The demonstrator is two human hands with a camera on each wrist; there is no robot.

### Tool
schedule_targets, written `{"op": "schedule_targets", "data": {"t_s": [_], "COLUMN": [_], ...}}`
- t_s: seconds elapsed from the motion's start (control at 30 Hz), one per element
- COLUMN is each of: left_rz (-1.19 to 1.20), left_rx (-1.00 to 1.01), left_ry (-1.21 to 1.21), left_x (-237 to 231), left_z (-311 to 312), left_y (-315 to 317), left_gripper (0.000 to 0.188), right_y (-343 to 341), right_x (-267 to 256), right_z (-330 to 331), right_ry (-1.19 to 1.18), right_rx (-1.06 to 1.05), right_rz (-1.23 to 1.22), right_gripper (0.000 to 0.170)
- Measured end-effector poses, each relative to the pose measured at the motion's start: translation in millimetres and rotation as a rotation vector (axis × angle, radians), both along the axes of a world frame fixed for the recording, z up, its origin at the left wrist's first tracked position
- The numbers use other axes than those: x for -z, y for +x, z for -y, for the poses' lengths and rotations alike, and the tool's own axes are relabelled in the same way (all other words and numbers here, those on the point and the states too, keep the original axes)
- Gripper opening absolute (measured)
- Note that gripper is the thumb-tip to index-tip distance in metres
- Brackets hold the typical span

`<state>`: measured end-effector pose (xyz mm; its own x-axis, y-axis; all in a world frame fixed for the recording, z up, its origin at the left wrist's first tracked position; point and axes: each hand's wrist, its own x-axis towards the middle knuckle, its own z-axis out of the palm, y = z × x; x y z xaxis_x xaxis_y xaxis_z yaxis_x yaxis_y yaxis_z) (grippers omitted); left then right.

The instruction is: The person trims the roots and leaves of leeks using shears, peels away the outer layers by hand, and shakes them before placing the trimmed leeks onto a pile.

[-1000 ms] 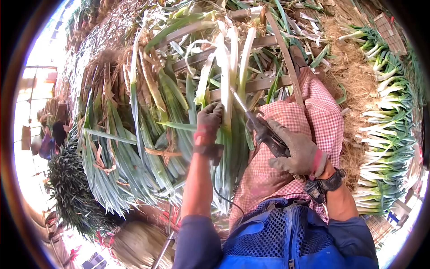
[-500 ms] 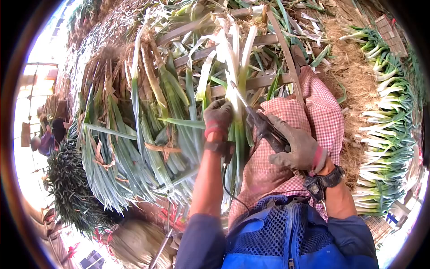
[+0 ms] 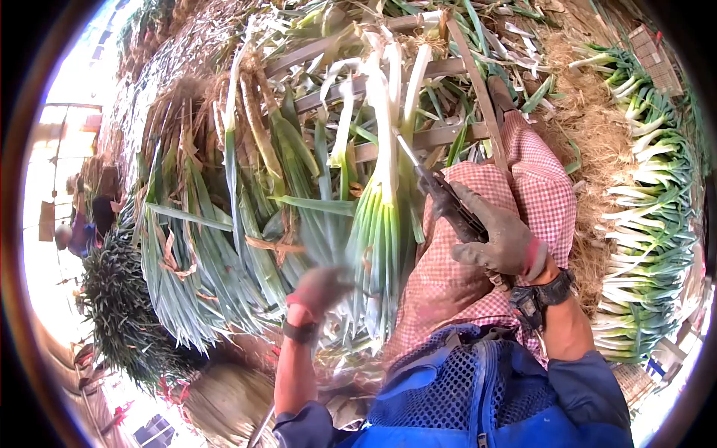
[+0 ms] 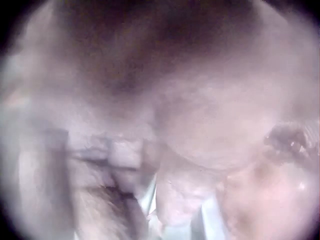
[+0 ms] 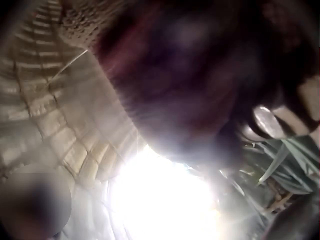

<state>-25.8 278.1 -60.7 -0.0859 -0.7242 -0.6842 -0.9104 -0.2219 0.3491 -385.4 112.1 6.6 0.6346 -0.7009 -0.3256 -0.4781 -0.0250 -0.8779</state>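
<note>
My gloved right hand grips a black air blow gun, its thin metal nozzle pointing up-left beside a leek's white shank. That leek lies over wooden slats, its green leaves fanning down toward my lap. My gloved left hand is blurred, at the left edge of those leaves and lower than the shank. Gloved fingers fill the lower left wrist view, with pale strips between them; I cannot tell whether they hold anything. In the right wrist view a dark blurred shape hides most of the work.
A heap of untrimmed leeks lies left of the slats. Along the right side, trimmed leeks form a row, with dry brown roots beside it. Checked cloth covers my legs. Peeled leaf scraps litter the ground beyond.
My left hand first shifted slightly right along the leek's shank, then came off it and dropped down-left beside the leaves. My right hand and the air blow gun have stayed nearly in place.
</note>
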Motion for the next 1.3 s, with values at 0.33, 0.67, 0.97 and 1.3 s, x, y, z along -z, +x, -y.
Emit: {"op": "schedule_targets", "data": {"t_s": [0.33, 0.67, 0.97, 1.3], "left_rz": [-0.05, -0.329, 0.545, -0.472], "left_rx": [-0.577, -1.044, -0.67, -0.841], "left_ry": [-0.336, -0.724, -0.234, -0.34], "left_x": [48, 78, 68, 123], "left_z": [143, 110, 163, 224], "left_y": [-79, -61, -47, 6], "left_gripper": [0.058, 0.059, 0.081, 0.015], "right_y": [42, 78, 85, 61], "right_x": [-8, -1, -4, 34], "right_z": [0, 20, 8, 3], "right_ry": [0.067, 0.048, 0.125, -0.03], "right_rx": [-0.21, -0.217, -0.267, -0.099], "right_rz": [-0.307, -0.374, -0.35, -0.065], "right_gripper": [0.105, 0.103, 0.105, 0.104]}}
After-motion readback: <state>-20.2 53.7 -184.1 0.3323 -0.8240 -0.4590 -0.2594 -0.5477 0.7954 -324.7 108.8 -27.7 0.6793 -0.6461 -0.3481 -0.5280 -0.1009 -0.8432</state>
